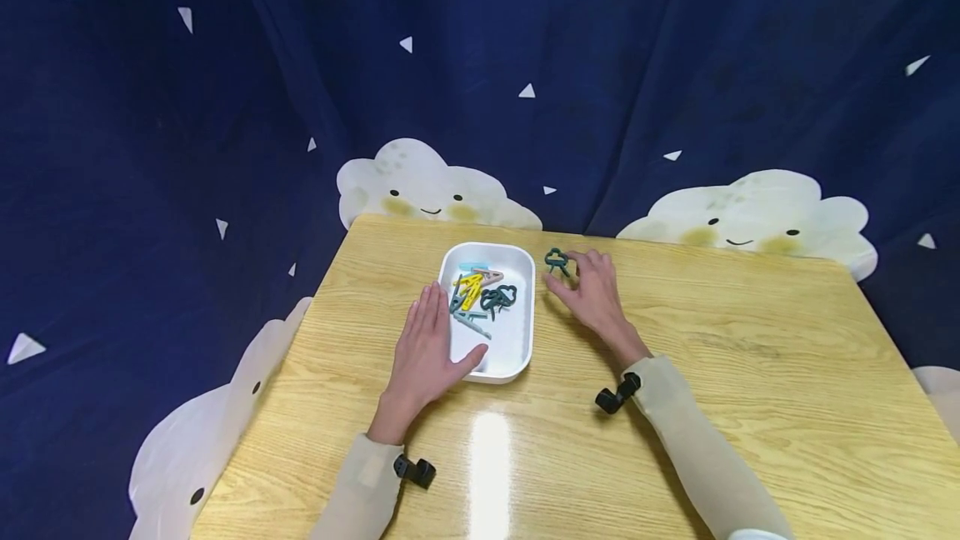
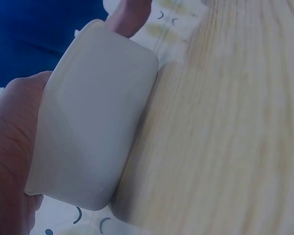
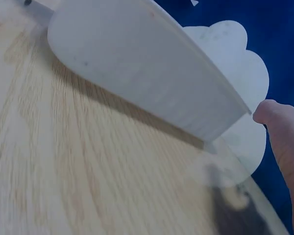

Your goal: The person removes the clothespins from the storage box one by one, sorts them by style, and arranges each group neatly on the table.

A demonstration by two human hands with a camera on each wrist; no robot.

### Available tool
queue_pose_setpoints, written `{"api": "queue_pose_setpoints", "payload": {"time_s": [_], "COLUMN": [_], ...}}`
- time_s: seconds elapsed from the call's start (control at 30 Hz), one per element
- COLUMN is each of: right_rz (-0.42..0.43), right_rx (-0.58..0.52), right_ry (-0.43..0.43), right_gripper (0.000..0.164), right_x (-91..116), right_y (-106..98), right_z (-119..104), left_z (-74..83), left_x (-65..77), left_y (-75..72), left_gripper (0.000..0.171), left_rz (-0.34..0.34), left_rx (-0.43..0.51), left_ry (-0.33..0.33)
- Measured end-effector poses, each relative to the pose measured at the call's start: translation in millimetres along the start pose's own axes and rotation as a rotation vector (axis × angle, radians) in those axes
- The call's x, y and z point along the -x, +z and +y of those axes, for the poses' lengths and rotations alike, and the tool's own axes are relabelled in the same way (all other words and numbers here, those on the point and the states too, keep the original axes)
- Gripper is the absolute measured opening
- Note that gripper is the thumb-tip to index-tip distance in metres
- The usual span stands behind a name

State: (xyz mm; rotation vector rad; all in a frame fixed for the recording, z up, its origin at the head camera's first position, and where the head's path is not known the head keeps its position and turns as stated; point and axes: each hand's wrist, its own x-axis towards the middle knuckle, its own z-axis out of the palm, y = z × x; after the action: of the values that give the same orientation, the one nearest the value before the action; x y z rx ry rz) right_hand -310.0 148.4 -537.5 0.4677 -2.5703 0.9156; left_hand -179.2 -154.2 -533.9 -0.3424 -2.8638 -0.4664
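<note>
A white tray (image 1: 512, 348) stands on the table with several clips inside. Among them are a yellow clip (image 1: 471, 290), dark green cloud-shaped clips (image 1: 498, 298), a pale pink clip (image 1: 491, 276) and a grey-green clip (image 1: 472, 323). My left hand (image 1: 426, 348) rests along the tray's left side, fingers straight and together, thumb spread over the near end. Just right of the tray, my right hand (image 1: 596, 290) holds another dark green cloud-shaped clip (image 1: 557, 258) between thumb and index finger. That clip is out of sight in the right wrist view, where the tray's outer wall (image 3: 137, 63) shows.
The wooden table (image 1: 750, 357) extends widely to the right, and its far edge lies just behind the tray. Behind it hangs a dark blue curtain (image 1: 480, 132) printed with clouds and white triangles. A black wrist camera (image 1: 618, 394) sits on the right sleeve.
</note>
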Motion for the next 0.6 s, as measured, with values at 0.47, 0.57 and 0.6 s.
{"api": "queue_pose_setpoints", "payload": {"time_s": [0.47,0.57,0.6], "right_rz": [-0.045,-0.057,-0.060], "right_rx": [0.063,0.070,0.073], "right_ry": [0.095,0.099,0.100], "right_gripper": [0.073,0.073,0.073], "right_x": [13.5,14.0,13.7], "right_y": [9.7,9.2,9.1], "right_z": [42.0,46.1,47.0], "left_z": [0.5,0.7,0.9], "left_x": [0.5,0.3,0.1], "left_y": [0.0,-0.3,-0.6], "left_gripper": [0.116,0.116,0.116], "left_rz": [-0.005,-0.004,-0.002], "left_rx": [-0.001,0.003,0.003], "left_ry": [-0.003,-0.004,-0.004]}}
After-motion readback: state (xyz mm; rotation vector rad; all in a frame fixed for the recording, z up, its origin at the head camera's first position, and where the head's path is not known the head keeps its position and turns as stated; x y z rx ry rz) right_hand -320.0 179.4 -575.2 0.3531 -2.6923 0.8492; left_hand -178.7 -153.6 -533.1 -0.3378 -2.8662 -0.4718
